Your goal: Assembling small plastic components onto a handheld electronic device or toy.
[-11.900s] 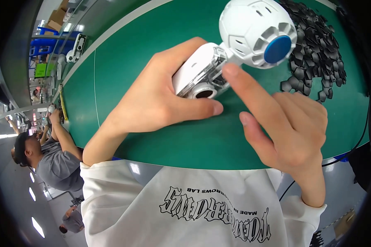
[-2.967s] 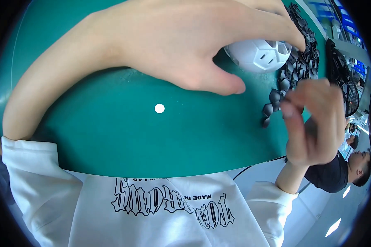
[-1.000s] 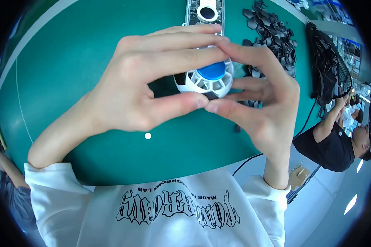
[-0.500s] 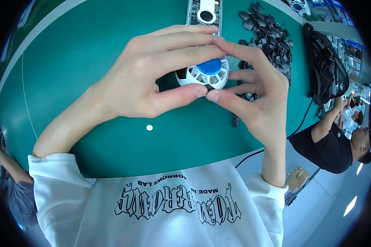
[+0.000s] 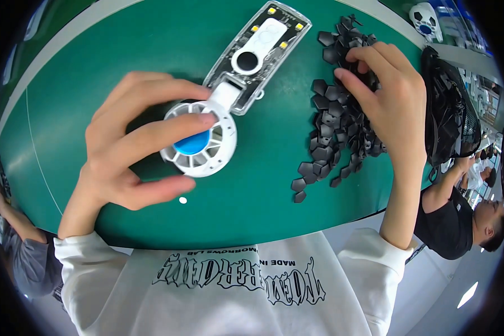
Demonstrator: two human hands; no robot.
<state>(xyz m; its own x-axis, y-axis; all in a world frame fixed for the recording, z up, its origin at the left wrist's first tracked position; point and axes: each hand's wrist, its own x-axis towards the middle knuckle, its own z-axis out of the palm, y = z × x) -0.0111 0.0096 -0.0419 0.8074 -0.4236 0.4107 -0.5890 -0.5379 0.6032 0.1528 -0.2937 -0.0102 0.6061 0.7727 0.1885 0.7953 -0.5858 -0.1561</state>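
A handheld fan lies on the green table, its white round head (image 5: 221, 152) ribbed around a blue centre disc. Its clear handle (image 5: 265, 67) shows a circuit board and points away to the upper right. My left hand (image 5: 134, 134) curls around the head, two fingertips touching its top and rim, with the thumb by the near edge. Over a pile of black pentagon-shaped pieces (image 5: 327, 120) is my right hand (image 5: 389, 84), fingers bent. A gap shows between its thumb and forefinger, and no piece is visible in it.
A small white dot-like disc (image 5: 183, 200) lies near my left thumb. At the table's right edge sits a black mesh bag (image 5: 451, 106). Beyond it is another white item with black patches (image 5: 425, 21). A person in black (image 5: 451, 215) is at the right, another at far left.
My right hand has left the fan and moved right to the black pieces. The fan has shifted left and nearer, its handle now slanting right. My left hand has moved with it.
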